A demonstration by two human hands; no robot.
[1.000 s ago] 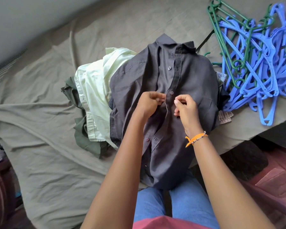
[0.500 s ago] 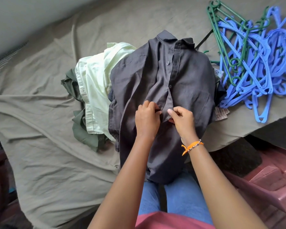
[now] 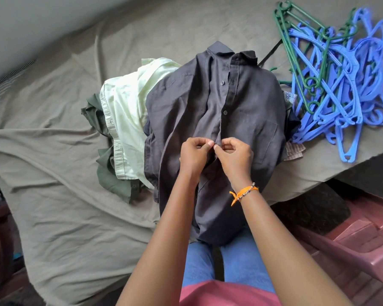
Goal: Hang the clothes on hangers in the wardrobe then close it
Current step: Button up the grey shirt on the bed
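Note:
A dark grey button-up shirt lies face up on top of a clothes pile on the bed, its hem hanging over my knees. My left hand pinches the left edge of its front placket. My right hand, with an orange band at the wrist, pinches the right edge; fingertips of both meet at the shirt's middle. Two buttons show above my hands. Under the shirt lie a pale green shirt and an olive green garment. A tangle of blue hangers and green hangers lies at the right.
An olive-grey bedsheet covers the bed, wrinkled at the left. A reddish plastic chair stands at the lower right beside the bed edge. A pale wall runs along the top left. The wardrobe is out of view.
Both hands moved down the shirt's placket from the higher button to a lower point, then came together there. The shirt front lies more closed above them.

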